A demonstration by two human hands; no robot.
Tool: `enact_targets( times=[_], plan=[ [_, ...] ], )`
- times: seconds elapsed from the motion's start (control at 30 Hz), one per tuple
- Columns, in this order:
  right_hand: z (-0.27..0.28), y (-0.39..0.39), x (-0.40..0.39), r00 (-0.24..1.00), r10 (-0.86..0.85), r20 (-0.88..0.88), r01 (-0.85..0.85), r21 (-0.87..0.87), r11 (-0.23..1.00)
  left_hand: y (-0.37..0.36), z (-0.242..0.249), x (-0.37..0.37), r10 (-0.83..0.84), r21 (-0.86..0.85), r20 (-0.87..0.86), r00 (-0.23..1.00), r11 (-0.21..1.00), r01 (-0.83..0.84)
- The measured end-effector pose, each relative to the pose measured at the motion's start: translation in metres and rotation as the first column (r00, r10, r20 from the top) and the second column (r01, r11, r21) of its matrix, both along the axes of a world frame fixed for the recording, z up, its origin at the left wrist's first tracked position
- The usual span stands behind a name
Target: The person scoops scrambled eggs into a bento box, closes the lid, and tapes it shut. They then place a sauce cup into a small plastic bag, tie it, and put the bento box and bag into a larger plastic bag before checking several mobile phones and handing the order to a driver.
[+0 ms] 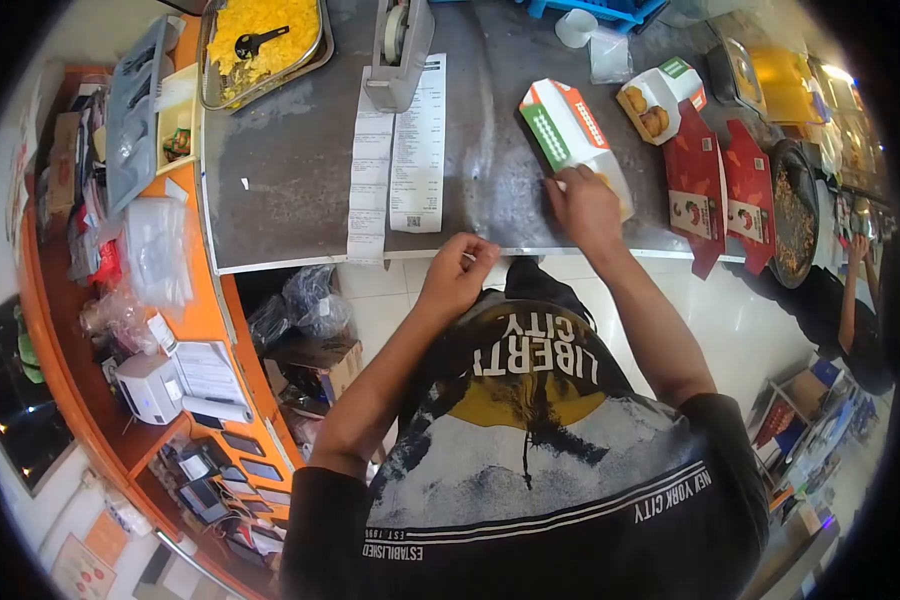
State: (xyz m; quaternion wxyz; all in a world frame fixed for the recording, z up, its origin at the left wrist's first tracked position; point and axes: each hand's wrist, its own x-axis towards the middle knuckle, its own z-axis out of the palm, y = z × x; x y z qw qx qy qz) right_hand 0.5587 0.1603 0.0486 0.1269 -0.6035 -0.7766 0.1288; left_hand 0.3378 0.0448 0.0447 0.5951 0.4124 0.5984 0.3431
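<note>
A long green, orange and white cardboard food box [568,125] lies on the dark metal counter. My right hand [585,208] is at its near end, fingers bent over the white part and touching it. Close to the counter's front edge, my left hand [460,268] hovers before my shirt with its fingers curled together; whether anything small is in them is hidden. Two long printed receipts [418,160] lie side by side beyond that hand, under a tape dispenser [400,60]. A smaller open box [660,105] with round browned food in it stands right of the long box.
Two red cartons [695,180] stand at the counter's right edge, beside a round dark pan [795,215]. A tray of yellow food [270,45] with a black scoop sits at back left. Left is an orange shelf [215,240] with plastic bags [157,250]. Another person's arm [850,300] shows far right.
</note>
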Motion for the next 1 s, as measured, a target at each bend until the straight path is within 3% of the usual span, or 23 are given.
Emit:
enact_targets(
  times=[0.03,0.1,0.17,0.2,0.27,0.33,0.4,0.43,0.57,0.67,0.77,0.8,0.93,1.0],
  plan=[
    [0.007,0.011,-0.013,1.000,0.000,0.009,0.000,-0.020,1.000,-0.002,-0.009,0.001,0.103,-0.007,0.058,0.993,0.995,-0.103],
    [0.024,0.034,-0.028,1.000,-0.003,0.030,0.005,-0.061,0.998,0.005,-0.005,-0.010,0.196,0.243,-0.187,0.963,0.959,-0.147],
    [0.046,0.062,-0.023,1.000,-0.016,0.001,0.016,-0.127,0.992,0.015,-0.003,-0.040,0.323,0.458,-0.412,0.852,0.882,-0.114],
    [0.051,0.076,-0.020,1.000,-0.024,-0.011,0.022,-0.158,0.987,0.022,-0.005,-0.062,0.396,0.541,-0.509,0.764,0.838,-0.074],
    [0.048,0.107,-0.014,0.993,-0.018,-0.117,0.014,-0.033,0.999,0.037,-0.033,-0.113,0.596,0.637,-0.589,0.545,0.758,-0.141],
    [0.044,0.146,-0.016,0.979,0.034,-0.202,-0.015,0.096,0.995,0.054,-0.061,-0.165,0.609,0.600,-0.750,0.259,0.791,-0.121],
    [0.033,0.185,-0.036,0.960,0.131,-0.248,-0.058,0.281,0.958,0.065,-0.076,-0.190,0.616,0.604,-0.774,0.143,0.787,-0.121],
    [0.034,0.200,-0.050,0.981,0.092,-0.170,-0.059,0.188,0.980,0.067,-0.080,-0.195,0.613,0.602,-0.786,0.081,0.789,-0.122],
    [0.016,0.271,-0.095,0.990,-0.014,0.142,0.018,-0.031,0.999,0.075,-0.072,-0.183,0.473,0.458,-0.881,0.027,0.864,-0.208],
    [0.000,0.317,-0.103,0.966,-0.064,0.251,0.101,-0.138,0.985,0.076,-0.066,-0.183,0.486,0.471,-0.873,0.033,0.860,-0.198],
    [0.008,0.316,-0.103,0.968,-0.064,0.243,0.104,-0.153,0.983,0.078,-0.063,-0.183,0.468,0.453,-0.882,0.047,0.872,-0.185],
    [0.000,0.310,-0.098,0.978,-0.026,0.205,0.052,-0.120,0.991,0.079,-0.063,-0.184,0.476,0.463,-0.878,0.049,0.870,-0.171],
    [-0.001,0.272,-0.099,0.976,-0.204,-0.075,0.206,0.018,0.978,0.079,-0.060,-0.180,0.432,0.431,-0.901,-0.036,0.885,-0.177],
    [0.013,0.242,-0.099,0.894,-0.228,-0.385,0.316,0.181,0.932,0.079,-0.058,-0.179,0.421,0.420,-0.906,-0.030,0.892,-0.168]
  ],
)
